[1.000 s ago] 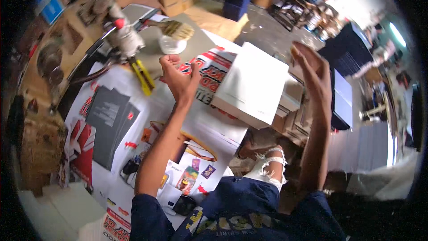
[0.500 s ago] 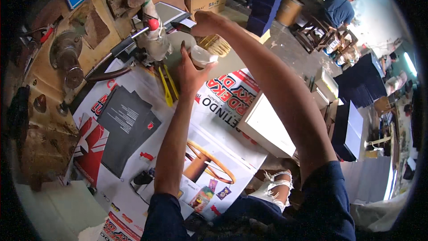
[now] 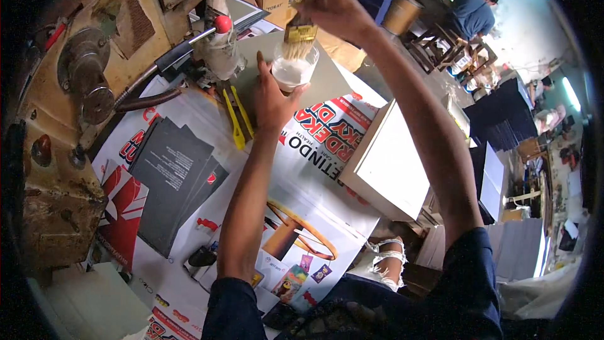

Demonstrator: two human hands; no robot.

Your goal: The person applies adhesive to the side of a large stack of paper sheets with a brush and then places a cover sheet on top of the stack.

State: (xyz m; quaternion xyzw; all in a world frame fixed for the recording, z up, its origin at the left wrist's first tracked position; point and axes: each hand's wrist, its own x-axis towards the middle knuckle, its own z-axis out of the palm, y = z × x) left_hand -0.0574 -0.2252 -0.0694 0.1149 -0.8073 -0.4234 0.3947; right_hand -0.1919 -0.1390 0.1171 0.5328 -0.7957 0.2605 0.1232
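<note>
My left hand (image 3: 277, 97) is wrapped round a clear plastic cup (image 3: 291, 79) that holds a white, glue-like substance. In my right hand (image 3: 336, 12) is a paintbrush (image 3: 302, 30), gripped by its dark handle. Its bristles point down into the cup's mouth, and their tips are hidden by the white contents. Under the cup lies a grey-beige board (image 3: 330, 75). Just left of my left wrist are yellow-handled cutters or scissors (image 3: 237, 123), close to the machine.
An old machine (image 3: 82, 82) with a red-knobbed lever (image 3: 222, 24) fills the left side. Dark printed sheets (image 3: 173, 176) lie on the poster-covered table. A block of white paper (image 3: 390, 157) stands under my right forearm. Another person (image 3: 473, 16) sits at the far right.
The brush has gone from lying sideways beyond the cup to upright with its bristles in the cup. My right hand has risen and moved right; the cup is now more upright.
</note>
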